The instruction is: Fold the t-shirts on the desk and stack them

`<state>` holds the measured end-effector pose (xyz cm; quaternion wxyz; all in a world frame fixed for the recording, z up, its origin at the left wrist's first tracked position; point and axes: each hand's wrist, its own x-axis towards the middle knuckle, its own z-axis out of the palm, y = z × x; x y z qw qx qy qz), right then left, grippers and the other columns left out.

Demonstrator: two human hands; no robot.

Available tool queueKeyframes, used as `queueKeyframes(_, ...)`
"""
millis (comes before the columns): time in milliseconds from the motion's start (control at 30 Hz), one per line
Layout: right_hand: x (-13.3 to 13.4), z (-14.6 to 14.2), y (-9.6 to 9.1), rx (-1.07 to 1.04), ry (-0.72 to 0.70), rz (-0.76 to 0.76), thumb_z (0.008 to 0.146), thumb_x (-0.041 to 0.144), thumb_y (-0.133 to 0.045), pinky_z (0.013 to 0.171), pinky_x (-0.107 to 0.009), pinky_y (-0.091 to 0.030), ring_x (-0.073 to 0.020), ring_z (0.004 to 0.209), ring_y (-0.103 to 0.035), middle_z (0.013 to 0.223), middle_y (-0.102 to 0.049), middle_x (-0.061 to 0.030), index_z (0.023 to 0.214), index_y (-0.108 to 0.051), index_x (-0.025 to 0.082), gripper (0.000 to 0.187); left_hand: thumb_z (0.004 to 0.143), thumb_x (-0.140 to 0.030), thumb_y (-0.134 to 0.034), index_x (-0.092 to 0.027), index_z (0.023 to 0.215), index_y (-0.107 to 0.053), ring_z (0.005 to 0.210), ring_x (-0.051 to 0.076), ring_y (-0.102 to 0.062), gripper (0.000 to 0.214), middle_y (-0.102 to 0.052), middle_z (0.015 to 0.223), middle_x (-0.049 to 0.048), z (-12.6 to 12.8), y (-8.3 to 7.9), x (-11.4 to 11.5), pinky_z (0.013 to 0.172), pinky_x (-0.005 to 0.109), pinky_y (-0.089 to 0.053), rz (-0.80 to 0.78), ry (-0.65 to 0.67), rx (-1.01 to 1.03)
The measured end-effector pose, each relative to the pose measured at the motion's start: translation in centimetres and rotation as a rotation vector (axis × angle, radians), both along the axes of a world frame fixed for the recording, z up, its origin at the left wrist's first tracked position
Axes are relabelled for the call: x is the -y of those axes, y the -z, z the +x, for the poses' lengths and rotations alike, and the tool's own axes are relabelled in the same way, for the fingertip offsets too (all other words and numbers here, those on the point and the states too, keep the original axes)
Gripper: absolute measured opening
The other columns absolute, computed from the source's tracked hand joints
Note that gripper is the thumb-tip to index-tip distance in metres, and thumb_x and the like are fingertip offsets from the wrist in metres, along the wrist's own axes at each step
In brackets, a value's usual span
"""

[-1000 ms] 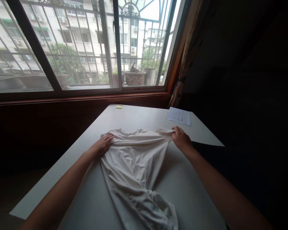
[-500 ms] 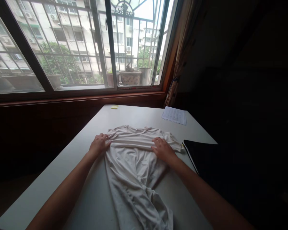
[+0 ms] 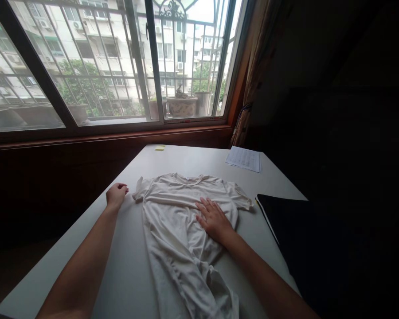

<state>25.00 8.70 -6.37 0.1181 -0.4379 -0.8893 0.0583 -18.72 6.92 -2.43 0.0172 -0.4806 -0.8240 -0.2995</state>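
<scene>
A white short-sleeved T-shirt (image 3: 168, 192) lies on the white table (image 3: 119, 270), its neckline towards the window. Its upper part is spread out, while the lower part is wrinkled and bunched towards me. My left hand (image 3: 117, 195) is just left of the left sleeve, apart from the cloth, with its fingers curled in and nothing visible in them. On the middle of the shirt rests my right hand (image 3: 213, 220), flat with its fingers spread.
A dark flat case (image 3: 282, 217) lies at the table's right edge, close to the right sleeve. Printed papers (image 3: 244, 158) are at the far right corner, and a small yellow sticky note (image 3: 160, 148) is at the far left. Beyond stands a barred window (image 3: 103, 66).
My left hand has let go of the shirt's left sleeve and moved left; that sleeve now sticks out sideways. My right hand has slid slightly left and towards me over the cloth.
</scene>
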Motion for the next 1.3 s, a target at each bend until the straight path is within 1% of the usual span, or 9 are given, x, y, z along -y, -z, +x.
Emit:
queueKeyframes(133,0.0,-0.1,0.2,-0.007,-0.004,0.008,0.103,0.048,-0.042,0.125,-0.050,-0.018,-0.0298,0.155,-0.024,0.166,-0.034,-0.0077,0.154,-0.047,0.024,0.056,0.095,-0.023,-0.047,-0.013,0.123,-0.065,0.111,0.024,-0.066,0.035,-0.069,0.125,0.0112,3.5,0.4,1.0,0.098,0.038,-0.052,0.107,0.155,-0.032)
queueKeyframes(267,-0.2,0.0,0.2,0.008,-0.006,-0.018,0.104,0.051,-0.040,0.125,-0.050,-0.017,-0.0291,0.155,-0.022,0.167,-0.030,-0.0070,0.155,-0.046,0.025,0.058,0.100,-0.033,-0.052,-0.026,0.135,-0.063,0.130,0.027,-0.056,0.038,-0.061,0.141,0.0072,9.9,2.0,3.9,0.112,0.045,-0.045,0.074,0.708,-0.133)
queueKeyframes(333,-0.5,0.3,0.0,0.032,-0.006,-0.039,0.104,0.053,-0.039,0.125,-0.051,-0.015,-0.0285,0.156,-0.020,0.168,-0.028,-0.0070,0.156,-0.043,0.026,0.059,0.102,-0.036,-0.050,-0.029,0.139,-0.061,0.137,0.028,-0.051,0.039,-0.057,0.147,0.0070,12.0,3.1,5.4,0.115,0.048,-0.043,0.010,0.868,-0.207)
queueKeyframes(567,-4.5,2.4,-1.1,0.105,-0.106,-0.106,0.104,0.058,-0.035,0.126,-0.050,-0.012,-0.0254,0.157,-0.015,0.170,-0.021,-0.0032,0.159,-0.036,0.032,0.061,0.104,-0.047,-0.044,-0.032,0.153,-0.047,0.152,0.043,-0.024,0.052,-0.039,0.163,0.0086,11.7,5.0,4.9,0.118,0.071,-0.021,-0.153,0.792,-0.372)
queueKeyframes(733,-7.6,3.0,-1.5,0.111,-0.108,-0.027,0.104,0.053,-0.041,0.124,-0.049,-0.022,-0.0270,0.154,-0.026,0.166,-0.033,-0.0062,0.153,-0.048,0.029,0.054,0.106,-0.043,-0.040,-0.030,0.154,-0.045,0.153,0.041,-0.023,0.051,-0.038,0.164,0.0081,11.1,3.8,1.1,0.120,0.068,-0.020,-0.208,0.899,-0.391)
queueKeyframes(900,-5.7,2.7,-2.1,-0.070,0.018,0.219,0.099,0.030,-0.055,0.116,-0.046,-0.036,-0.0272,0.135,-0.050,0.146,-0.057,-0.0102,0.130,-0.065,0.025,0.033,0.103,-0.031,-0.048,-0.018,0.146,-0.052,0.148,0.034,-0.034,0.046,-0.046,0.156,0.0154,12.1,2.4,-0.2,0.121,0.061,-0.026,-0.014,0.846,-0.400)
queueKeyframes(1033,-0.4,3.8,-3.9,-0.215,0.079,0.198,0.097,0.024,-0.055,0.100,-0.042,-0.048,-0.0278,0.110,-0.059,0.114,-0.066,-0.0115,0.103,-0.068,0.022,0.015,0.100,-0.029,-0.054,-0.018,0.124,-0.065,0.129,0.030,-0.051,0.029,-0.060,0.133,0.0144,14.4,0.7,3.6,0.109,0.050,-0.044,0.078,0.845,-0.316)
queueKeyframes(1133,4.5,5.6,-5.2,-0.273,0.009,-0.069,0.096,0.031,-0.058,0.083,-0.035,-0.050,-0.0223,0.090,-0.062,0.096,-0.064,-0.0060,0.087,-0.062,0.022,0.014,0.099,-0.034,-0.057,-0.022,0.100,-0.068,0.107,0.026,-0.057,0.016,-0.065,0.109,0.0083,17.0,-1.2,9.0,0.095,0.041,-0.051,-0.027,0.975,-0.196)
queueKeyframes(1300,11.0,7.8,-5.0,-0.342,-0.032,-0.489,0.080,0.039,-0.079,0.075,-0.030,-0.048,-0.0197,0.085,-0.061,0.102,-0.066,-0.0025,0.107,-0.062,0.023,0.036,0.080,-0.045,-0.081,-0.027,0.109,-0.064,0.106,0.026,-0.057,0.038,-0.065,0.118,0.0046,21.5,-2.8,17.5,0.090,0.037,-0.051,-0.247,1.176,-0.095)
